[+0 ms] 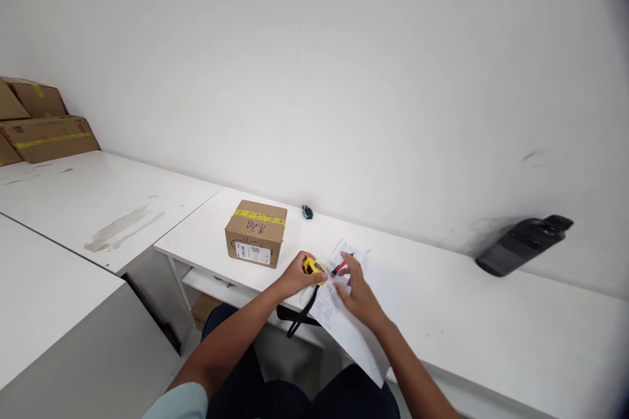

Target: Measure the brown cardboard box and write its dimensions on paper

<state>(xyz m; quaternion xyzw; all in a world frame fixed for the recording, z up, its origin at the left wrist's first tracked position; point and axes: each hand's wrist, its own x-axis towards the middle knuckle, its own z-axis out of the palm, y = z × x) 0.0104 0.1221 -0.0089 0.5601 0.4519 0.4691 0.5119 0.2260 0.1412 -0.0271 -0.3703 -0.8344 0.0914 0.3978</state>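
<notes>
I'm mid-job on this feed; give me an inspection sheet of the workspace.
Surface: white table; a worn patch marks the adjoining tabletop.
Job's things: yellow tape measure with black strap; red pen; paper overhanging the front edge; taped carton.
Clutter: dark bottle; small dark object near the wall.
Hands: left holds the tape measure; right is at the pen, grip unclear.
Cables: nothing seen.
Surroundings: plain wall; stacked cartons far left.

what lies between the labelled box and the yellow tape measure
In the head view, white tabletop, then the left hand gripping the yellow tape measure.
</notes>
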